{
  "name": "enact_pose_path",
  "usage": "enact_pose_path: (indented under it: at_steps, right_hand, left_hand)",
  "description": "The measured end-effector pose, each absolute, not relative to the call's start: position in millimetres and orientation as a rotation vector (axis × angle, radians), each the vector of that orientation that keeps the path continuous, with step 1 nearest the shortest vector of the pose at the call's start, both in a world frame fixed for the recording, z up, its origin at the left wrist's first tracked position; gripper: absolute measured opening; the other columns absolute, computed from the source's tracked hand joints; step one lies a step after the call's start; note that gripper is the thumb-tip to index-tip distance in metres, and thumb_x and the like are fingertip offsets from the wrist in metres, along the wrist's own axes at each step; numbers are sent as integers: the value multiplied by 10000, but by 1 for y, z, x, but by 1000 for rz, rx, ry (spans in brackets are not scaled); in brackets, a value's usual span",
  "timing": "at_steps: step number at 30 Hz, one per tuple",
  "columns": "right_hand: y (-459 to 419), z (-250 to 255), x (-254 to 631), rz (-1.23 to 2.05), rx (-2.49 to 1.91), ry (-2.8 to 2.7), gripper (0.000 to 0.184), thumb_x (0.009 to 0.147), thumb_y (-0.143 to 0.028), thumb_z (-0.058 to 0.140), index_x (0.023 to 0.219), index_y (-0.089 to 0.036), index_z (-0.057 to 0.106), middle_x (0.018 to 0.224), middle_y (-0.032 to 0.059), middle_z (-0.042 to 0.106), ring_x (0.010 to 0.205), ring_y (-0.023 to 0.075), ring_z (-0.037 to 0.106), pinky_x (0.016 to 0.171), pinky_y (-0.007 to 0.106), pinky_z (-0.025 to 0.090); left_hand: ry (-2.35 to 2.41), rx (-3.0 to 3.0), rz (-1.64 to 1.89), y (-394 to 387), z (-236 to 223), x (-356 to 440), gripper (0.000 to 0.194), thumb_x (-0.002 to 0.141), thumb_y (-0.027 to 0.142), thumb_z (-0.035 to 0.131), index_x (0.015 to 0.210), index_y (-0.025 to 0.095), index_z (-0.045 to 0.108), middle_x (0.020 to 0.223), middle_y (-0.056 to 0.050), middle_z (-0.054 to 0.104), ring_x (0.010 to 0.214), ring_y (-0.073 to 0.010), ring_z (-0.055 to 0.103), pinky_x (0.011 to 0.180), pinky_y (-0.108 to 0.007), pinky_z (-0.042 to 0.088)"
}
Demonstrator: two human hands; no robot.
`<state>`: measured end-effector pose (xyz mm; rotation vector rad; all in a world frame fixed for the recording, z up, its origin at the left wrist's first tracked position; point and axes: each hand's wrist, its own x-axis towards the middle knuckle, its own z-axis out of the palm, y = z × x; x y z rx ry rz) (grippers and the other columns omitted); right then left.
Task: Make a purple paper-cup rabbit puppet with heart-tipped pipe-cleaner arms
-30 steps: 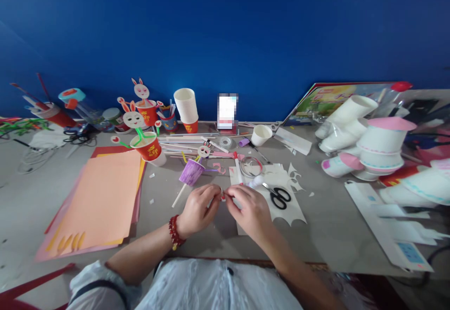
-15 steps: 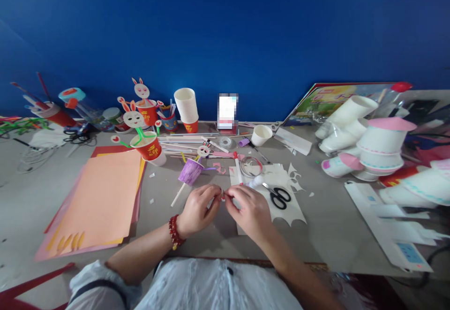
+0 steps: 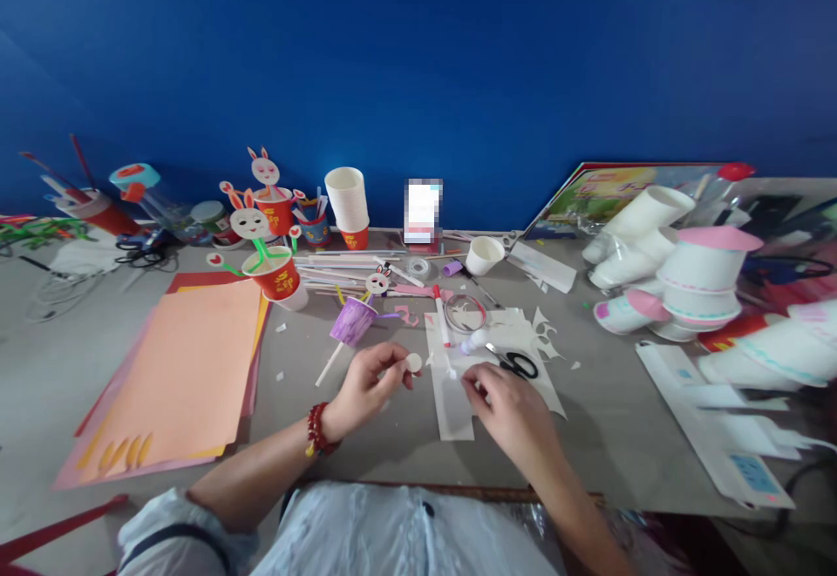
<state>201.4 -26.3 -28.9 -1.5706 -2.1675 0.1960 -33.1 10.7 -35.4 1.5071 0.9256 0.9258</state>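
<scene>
My left hand (image 3: pixel 376 386) pinches a small round white paper disc (image 3: pixel 414 364) between thumb and fingertips. My right hand (image 3: pixel 506 402) is a little way off to the right, thumb and fingers drawn together over the white paper sheet (image 3: pixel 454 419); whether anything tiny is between them I cannot make out. A small whitish bit (image 3: pixel 453 374) shows just beyond its fingertips. Black-handled scissors (image 3: pixel 520 365) lie behind this hand, partly hidden. Beyond my left hand, a purple-coloured paper cup (image 3: pixel 353 321) with a rabbit face (image 3: pixel 377 281) and a white stick (image 3: pixel 329 364) lies tilted.
A red-capped white marker (image 3: pixel 442 319) and a roll of clear tape (image 3: pixel 418 267) lie ahead. Coloured paper sheets (image 3: pixel 176 367) are stacked at left, near a red cup rabbit (image 3: pixel 275 275). Stacked white cups (image 3: pixel 346 197) stand behind. A power strip (image 3: pixel 712 428) and cup models (image 3: pixel 699 280) occupy the right.
My hands, earlier together at a small item, have come apart. The right has moved right, while the left keeps the white disc, now plainly visible. The view has shifted slightly.
</scene>
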Motion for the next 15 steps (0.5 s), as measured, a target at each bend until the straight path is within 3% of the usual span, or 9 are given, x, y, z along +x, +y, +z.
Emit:
enact_pose_path:
  at_steps: [5, 10, 15]
  right_hand:
    - [-24, -16, 189, 351, -1465, -2069, 165, 872, -100, 517, 908, -210, 635, 850, 36, 715, 614, 164, 646, 585, 275, 455]
    - [-19, 3, 166, 535, -1171, -1924, 115, 936, -153, 544, 957, -229, 628, 860, 33, 713, 676, 156, 657, 680, 277, 520]
    - [-20, 2, 161, 532, -1097, -1929, 90, 934, -159, 572, 953, -236, 615, 801, 21, 714, 688, 165, 675, 669, 286, 526]
  left_hand:
    - [751, 1186, 864, 10, -33, -28, 316, 922, 429, 574, 793, 143, 608, 760, -55, 687, 624, -141, 618, 666, -271, 482]
    - [665, 998, 802, 7, -31, -28, 277, 896, 403, 624, 798, 145, 613, 756, -60, 689, 633, -153, 626, 651, -286, 506]
    - [651, 946, 753, 7, -32, -29, 265, 878, 391, 637, 790, 142, 623, 745, -58, 689, 621, -148, 626, 647, -280, 507]
